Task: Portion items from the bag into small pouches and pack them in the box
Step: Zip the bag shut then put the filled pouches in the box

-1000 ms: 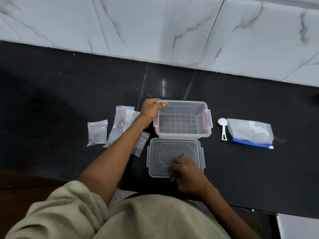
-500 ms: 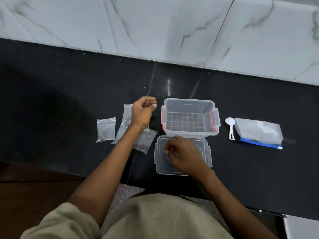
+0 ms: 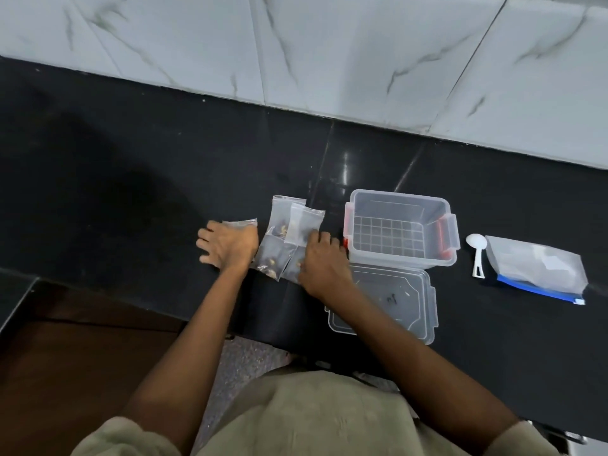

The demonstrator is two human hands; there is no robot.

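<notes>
Three small clear pouches with brown bits lie left of the box. My left hand [image 3: 227,245] presses flat, fingers spread, on the far-left pouch [image 3: 241,222], hiding most of it. The middle pouch [image 3: 278,240] lies between my hands. My right hand [image 3: 320,263] has its fingers curled onto the lower part of the right pouch [image 3: 304,225]. The clear box [image 3: 398,196] with red latches stands open and holds nothing. Its lid [image 3: 404,311] lies flat in front of it. The large zip bag [image 3: 536,268] with a blue strip lies at the right.
A white plastic spoon [image 3: 476,250] lies between the box and the zip bag. The black counter [image 3: 131,192] ends at a white marble wall [image 3: 329,54] behind. The counter's front edge runs just below my hands, with a brown floor lower left.
My left hand moved from beside the box to the far-left pouch. My right hand left the lid and went left onto the right pouch. The view shifted left.
</notes>
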